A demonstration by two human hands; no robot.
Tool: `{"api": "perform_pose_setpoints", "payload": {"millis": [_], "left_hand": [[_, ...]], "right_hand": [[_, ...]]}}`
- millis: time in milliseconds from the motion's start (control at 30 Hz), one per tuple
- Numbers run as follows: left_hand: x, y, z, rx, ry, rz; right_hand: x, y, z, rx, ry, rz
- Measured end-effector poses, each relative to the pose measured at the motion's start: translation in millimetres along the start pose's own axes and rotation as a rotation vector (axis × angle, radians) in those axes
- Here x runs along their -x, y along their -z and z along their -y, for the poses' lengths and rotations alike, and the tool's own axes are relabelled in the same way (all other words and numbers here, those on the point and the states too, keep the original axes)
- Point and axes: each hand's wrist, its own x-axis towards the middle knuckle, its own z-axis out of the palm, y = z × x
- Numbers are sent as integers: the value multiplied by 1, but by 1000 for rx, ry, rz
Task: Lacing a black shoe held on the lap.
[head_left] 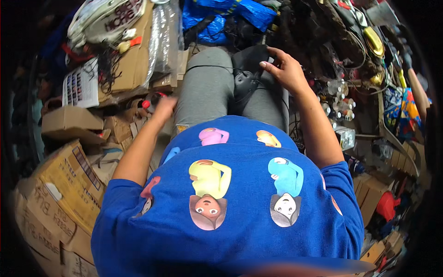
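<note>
A black shoe lies across my lap, between my grey-trousered thighs. Small holes, seemingly lace eyelets, show in its lower part. My right hand grips its upper right edge, thumb on the near side and fingers curling over the far side. From the shoe a thin black cord crosses my left thigh toward the left. Beside that thigh, low down, my left hand is curled closed and slightly blurred. What it holds, if anything, is hidden. A bottle with a red cap is close to its fingers.
Cardboard boxes and flattened cartons crowd the left side. A printed sheet and tangled black cords lie farther up. Blue plastic sheeting is ahead. On the right are small bottles, a red item and another person's arm.
</note>
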Motion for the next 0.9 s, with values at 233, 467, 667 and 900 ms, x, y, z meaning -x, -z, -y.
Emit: {"api": "perform_pose_setpoints", "payload": {"millis": [233, 467, 667, 900], "left_hand": [[-4, -6, -204, -255, -837, -253], [-50, -54, -255, -882, -412, 146], [-37, -64, -266, -930, -365, 291], [-31, -72, -265, -815, -297, 196]], "right_hand": [[-14, -6, 5, 209, -85, 63], [-6, -12, 15, -75, -32, 101], [5, -10, 3, 19, -104, 17], [29, 5, 15, 56, -103, -46]]}}
